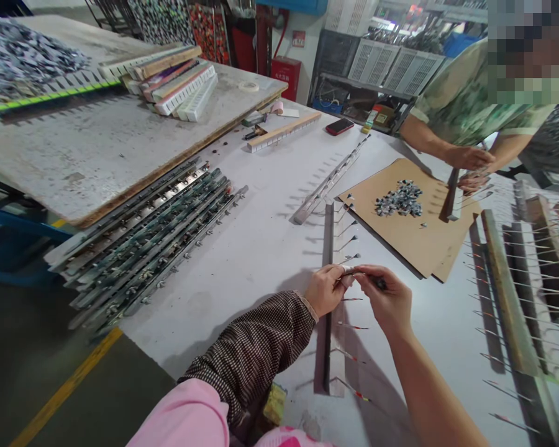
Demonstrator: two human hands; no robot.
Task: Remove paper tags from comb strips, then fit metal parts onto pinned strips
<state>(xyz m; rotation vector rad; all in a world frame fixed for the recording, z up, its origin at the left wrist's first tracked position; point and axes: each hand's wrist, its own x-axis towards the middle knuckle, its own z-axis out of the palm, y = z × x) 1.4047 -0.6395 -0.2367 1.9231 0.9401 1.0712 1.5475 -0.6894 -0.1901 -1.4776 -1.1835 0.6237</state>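
In front of me a long metal bar (336, 375) lies on the white table, with thin wire prongs sticking out to its right. The prongs beyond my hands carry small dark pieces (354, 238) on their tips; the nearer ones end in red and orange tips (361, 395). My left hand (326, 290), in a checked sleeve, is closed in a pinch around a prong at the bar's middle. Its fingertips meet those of my right hand (390, 299), which pinches at the prong's end. Small dark pieces (380, 283) show inside the right hand's curled fingers. The exact contact is hidden.
Cardboard (403, 239) bears a pile of small dark pieces (399, 198). Opposite, a co-worker's hands (472, 164) hold another bar (451, 198). Stacked bars (153, 248) lie left; pronged bars (512, 292) lie right. A phone (340, 126) rests farther back.
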